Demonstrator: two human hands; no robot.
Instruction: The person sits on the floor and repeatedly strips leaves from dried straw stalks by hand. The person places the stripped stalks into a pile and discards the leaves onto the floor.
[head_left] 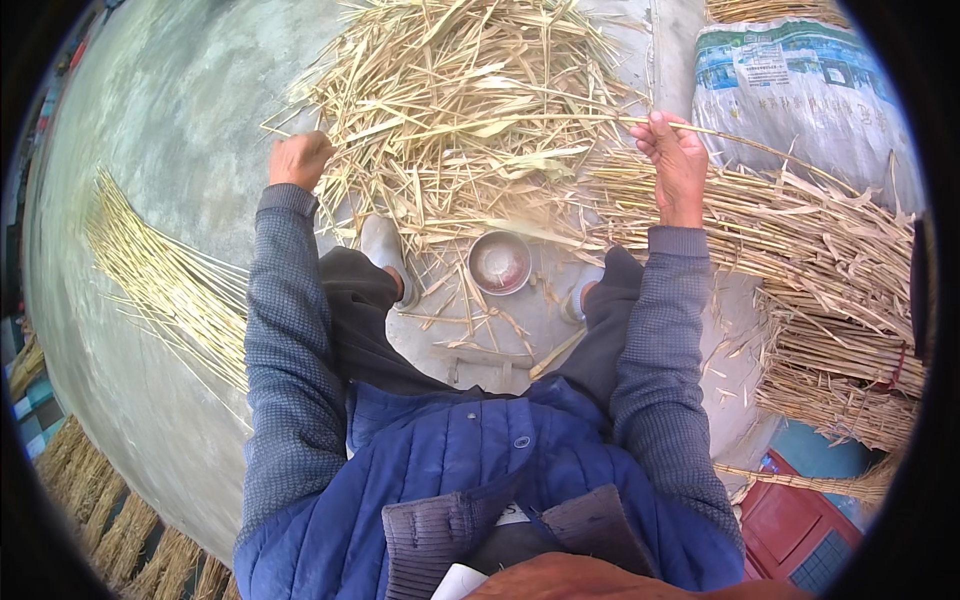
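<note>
Your left hand [298, 159] is curled into a fist around the near end of one long, thin, pale yellow straw stalk [480, 121]; your right hand [675, 160] is closed on the same stalk further along, thumb and fingers pinching it; so both hands hold it, neither is free; the stalk runs almost level from left to right, stretched between the two fists, and its far end carries on past your right hand, sloping down over the stacked bundles of dry reed stalks [830, 270] on that side; its long axis lies across your body, not away from it; just beyond and under the stalk sits the loose heap of stripped husks and leaves [460, 90]; below your hands, between your two grey shoes [385, 250], stands a small round metal bowl [500, 262]; well out to your left lies a fan of cleaned yellow stalks [165, 275] on the grey concrete floor [180, 110]; beyond your right hand a white woven sack [800, 80] rests.
</note>
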